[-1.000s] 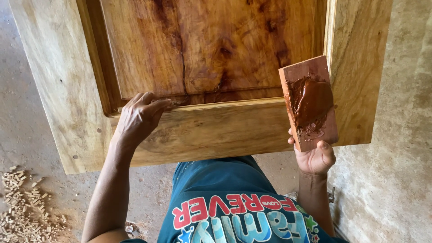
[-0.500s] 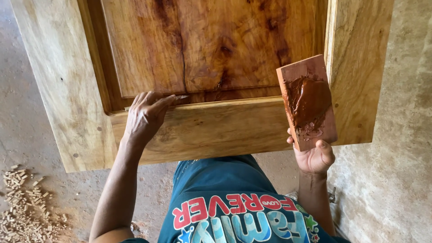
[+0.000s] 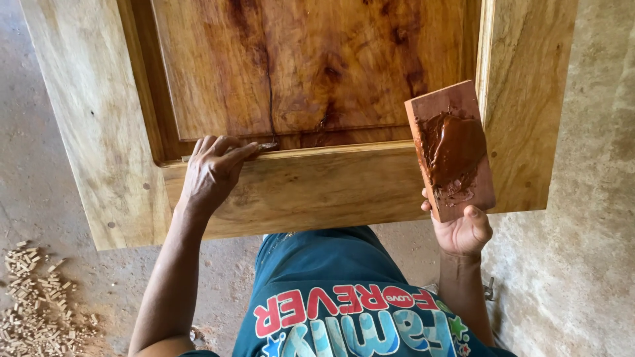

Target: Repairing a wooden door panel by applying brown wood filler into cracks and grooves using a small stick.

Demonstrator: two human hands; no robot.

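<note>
Brown filler (image 3: pixel 455 153) lies in a wet smear on a small block (image 3: pixel 450 151), and I see that block standing upright in the right hand (image 3: pixel 465 230), which grips its lower end from beneath, thumb over the near edge. It hangs in front of the door (image 3: pixel 317 192), over the seam between the dark panel (image 3: pixel 311 66) and the pale right stile. My left hand (image 3: pixel 211 173) rests on the bottom rail, fingers curled and pressed together at the groove where the panel meets the rail; a small grey tip (image 3: pixel 268 145) pokes out past the fingertips, so the hand pinches a thin tool, though I cannot tell what kind. A dark crack (image 3: pixel 268 86) runs down the panel to just beside that tip. Below the door is a teal shirt (image 3: pixel 331 297). Wood bits (image 3: pixel 36 297) lie heaped on the concrete floor (image 3: pixel 582 264) at lower left.
</note>
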